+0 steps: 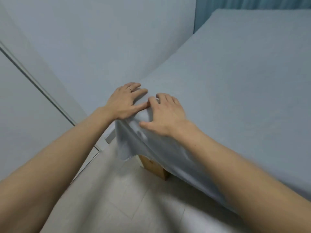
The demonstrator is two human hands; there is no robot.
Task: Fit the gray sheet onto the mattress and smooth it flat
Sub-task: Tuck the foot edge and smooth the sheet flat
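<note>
I see gray sheet (235,84) smooth over mattress top, loose fabric draping at near corner above wooden leg (154,167). Left hand (125,101), right hand (165,115) press corner, grip wide, fingers splayed flat.

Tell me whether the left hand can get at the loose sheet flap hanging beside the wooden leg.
Probably yes: the left hand rests at the mattress corner directly above the hanging flap, and nothing shows between them.
</note>
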